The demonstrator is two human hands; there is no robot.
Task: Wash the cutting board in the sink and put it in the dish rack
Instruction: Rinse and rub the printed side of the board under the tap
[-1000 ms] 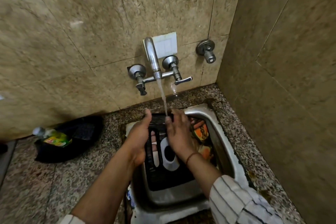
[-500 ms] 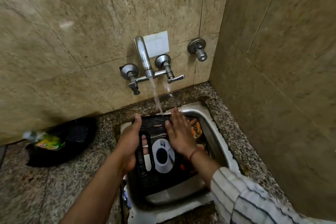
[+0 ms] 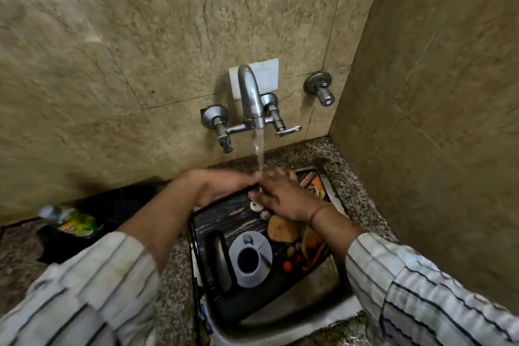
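The cutting board (image 3: 224,222) is dark, printed with a coffee cup and food pictures, with a handle slot on its left side. It lies tilted inside the steel sink (image 3: 283,329). Water runs from the wall tap (image 3: 250,95) onto its far end. My left hand (image 3: 222,185) lies over the board's far left corner, blurred, so its grip is unclear. My right hand (image 3: 283,196) is just right of it, fingers spread, over the board's far end. The fingertips of both hands meet under the stream.
Granite counter (image 3: 174,289) surrounds the sink. A green-labelled bottle (image 3: 75,223) lies on a black object (image 3: 118,202) at the left by the wall. A second valve (image 3: 321,90) sticks out of the back wall. A tiled side wall stands close on the right.
My left hand left the board's left edge and moved up to the far corner. My right hand slid up off the middle of the board to the stream. The view shifted.
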